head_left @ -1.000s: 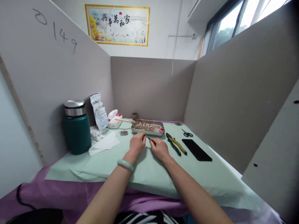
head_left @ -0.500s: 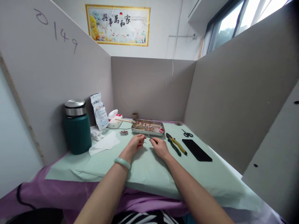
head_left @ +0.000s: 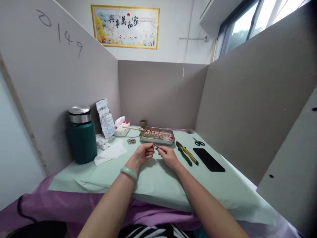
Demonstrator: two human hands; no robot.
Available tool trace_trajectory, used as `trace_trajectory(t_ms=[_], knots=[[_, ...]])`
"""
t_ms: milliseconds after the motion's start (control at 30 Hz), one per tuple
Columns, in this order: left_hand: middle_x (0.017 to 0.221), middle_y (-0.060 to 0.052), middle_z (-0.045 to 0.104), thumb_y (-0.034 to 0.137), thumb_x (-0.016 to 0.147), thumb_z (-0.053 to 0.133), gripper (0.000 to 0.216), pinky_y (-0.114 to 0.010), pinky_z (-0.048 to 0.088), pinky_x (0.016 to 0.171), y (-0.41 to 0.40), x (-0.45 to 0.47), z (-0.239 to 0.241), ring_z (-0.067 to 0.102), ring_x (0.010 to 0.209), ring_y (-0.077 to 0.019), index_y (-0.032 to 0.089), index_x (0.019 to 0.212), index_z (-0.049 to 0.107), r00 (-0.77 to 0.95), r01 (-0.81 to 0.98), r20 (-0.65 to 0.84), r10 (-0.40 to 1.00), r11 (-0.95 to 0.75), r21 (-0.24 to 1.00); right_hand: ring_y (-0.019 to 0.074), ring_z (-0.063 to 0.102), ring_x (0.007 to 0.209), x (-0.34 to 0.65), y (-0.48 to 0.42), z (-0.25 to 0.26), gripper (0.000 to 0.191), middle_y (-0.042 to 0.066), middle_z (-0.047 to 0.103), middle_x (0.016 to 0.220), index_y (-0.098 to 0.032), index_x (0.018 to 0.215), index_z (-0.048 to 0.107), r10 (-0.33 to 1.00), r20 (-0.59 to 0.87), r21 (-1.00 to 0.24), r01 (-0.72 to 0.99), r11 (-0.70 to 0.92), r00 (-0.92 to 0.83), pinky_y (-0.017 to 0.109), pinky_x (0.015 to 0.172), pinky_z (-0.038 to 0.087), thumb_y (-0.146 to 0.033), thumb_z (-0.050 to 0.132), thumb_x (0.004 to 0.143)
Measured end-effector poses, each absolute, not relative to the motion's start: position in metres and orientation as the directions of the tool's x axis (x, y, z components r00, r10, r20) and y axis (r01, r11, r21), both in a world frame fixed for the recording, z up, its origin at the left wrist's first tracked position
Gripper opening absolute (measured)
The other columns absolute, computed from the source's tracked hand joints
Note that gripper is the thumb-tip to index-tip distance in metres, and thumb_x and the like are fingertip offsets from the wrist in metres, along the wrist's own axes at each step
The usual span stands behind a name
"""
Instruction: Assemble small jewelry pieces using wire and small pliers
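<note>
Table (head_left: 153, 185), pale green sheet over purple cloth. L to R: green flask (head_left: 82, 137), packet (head_left: 105, 118), tissue (head_left: 111, 153), white box (head_left: 121, 130), bead cluster (head_left: 131, 141), sm. cup (head_left: 143, 123), steel tray (head_left: 156, 139) w/ beads, pliers (head_left: 187, 154), scissors (head_left: 198, 142), blk phone (head_left: 208, 159).

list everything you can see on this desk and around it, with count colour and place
flask: 1, dark green with steel lid, far left
packet: 1, white, leaning on left partition
tissues: a few, white, beside flask
tray: 1, steel, holding small red and gold bits, centre back
pliers: 1, yellow and green handles, right of tray
scissors: 1, black, behind phone
phone: 1, black, right side
sheet: 1, pale green, covering table
picture: 1, gold-framed, back wall
bangle: 1, pale green, left wrist
thin dark piece: 1, pinched between both hands
left hand: 1, bare, pinching piece before tray
right hand: 1, bare, pinching its other end
</note>
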State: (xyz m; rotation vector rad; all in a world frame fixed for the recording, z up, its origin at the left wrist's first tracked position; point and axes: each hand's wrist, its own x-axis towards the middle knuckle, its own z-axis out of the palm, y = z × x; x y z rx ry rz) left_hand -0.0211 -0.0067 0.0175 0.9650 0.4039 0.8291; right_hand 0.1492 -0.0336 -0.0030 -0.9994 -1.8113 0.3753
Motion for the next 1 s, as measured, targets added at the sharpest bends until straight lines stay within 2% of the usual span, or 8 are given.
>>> trace_trajectory(t_ms=[567, 800, 1000], knots=[[0.056, 0.008, 0.016, 0.020, 0.085, 0.050, 0.013, -0.010, 0.016, 0.033, -0.0106, -0.0263, 0.0244, 0.017, 0.040, -0.0029, 0.012, 0.075, 0.047, 0.752, -0.466, 0.021, 0.659, 0.509, 0.723, 0.0134, 0.055, 0.071, 0.1496, -0.0358, 0.0000, 0.031, 0.003, 0.061, 0.077, -0.017, 0.104, 0.066, 0.721, 0.653, -0.607, 0.409, 0.682, -0.233, 0.025, 0.067, 0.043, -0.032, 0.044, 0.089], [0.057, 0.008, 0.017, 0.020, 0.085, 0.049, 0.013, -0.010, 0.016, 0.032, -0.0117, -0.0286, 0.0246, 0.018, 0.040, -0.0032, 0.012, 0.077, 0.047, 0.771, -0.454, 0.005, 0.637, 0.544, 0.706, 0.0154, 0.057, 0.078, 0.1505, -0.0360, -0.0004, 0.029, 0.006, 0.064, 0.086, -0.018, 0.106, 0.066, 0.630, 0.736, -0.472, 0.480, 0.740, -0.247, 0.027, 0.073, 0.044, -0.030, 0.044, 0.090], [0.056, 0.008, 0.018, 0.019, 0.087, 0.046, 0.014, -0.010, 0.018, 0.032, -0.0123, -0.0282, 0.0249, 0.021, 0.040, -0.0025, 0.011, 0.077, 0.048, 0.775, -0.459, -0.001, 0.633, 0.564, 0.687, 0.0162, 0.057, 0.080, 0.1517, -0.0357, -0.0030, 0.029, 0.006, 0.063, 0.086, -0.019, 0.105, 0.065, 0.603, 0.760, -0.391, 0.573, 0.721, -0.241, 0.027, 0.075, 0.043, -0.030, 0.042, 0.091]])
